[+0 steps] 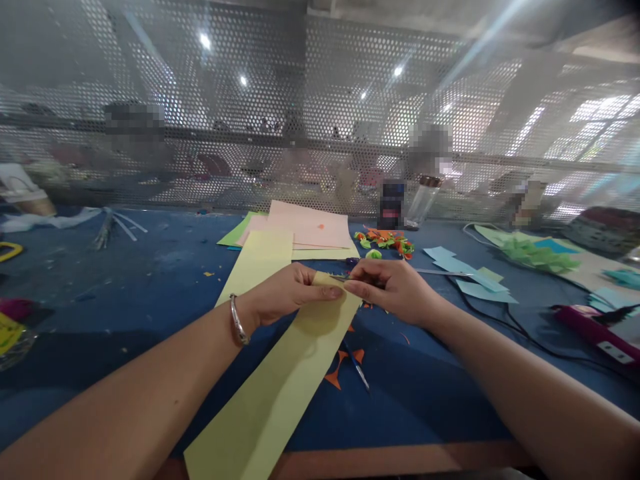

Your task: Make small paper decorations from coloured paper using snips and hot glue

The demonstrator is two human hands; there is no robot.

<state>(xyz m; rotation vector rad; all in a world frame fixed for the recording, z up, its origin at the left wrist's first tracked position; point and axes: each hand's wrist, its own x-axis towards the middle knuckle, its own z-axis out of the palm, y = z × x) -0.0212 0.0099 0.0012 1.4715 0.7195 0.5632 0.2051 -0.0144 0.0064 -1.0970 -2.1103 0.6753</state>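
A long pale yellow paper strip (280, 380) slants from the table's front edge up to my hands. My left hand (285, 290), with a silver bangle on its wrist, pinches the strip's upper end between thumb and fingers. Close against it, my right hand (387, 287) is closed on a thin metal tool (341, 277) whose tip meets the paper's edge. Most of that tool is hidden in my fingers, so its kind is unclear. Beyond my left hand lies another yellow paper piece (263, 257). Orange paper scraps (337, 373) and a thin blue-handled tool (357, 367) lie below my right hand.
Pink paper sheets (310, 223) lie at the back, beside a pile of orange and green cuttings (387, 240). Light blue papers (483, 290), black cables and a magenta power strip (595, 333) occupy the right. A clear bottle (423, 203) stands by the perforated screen (225, 93).
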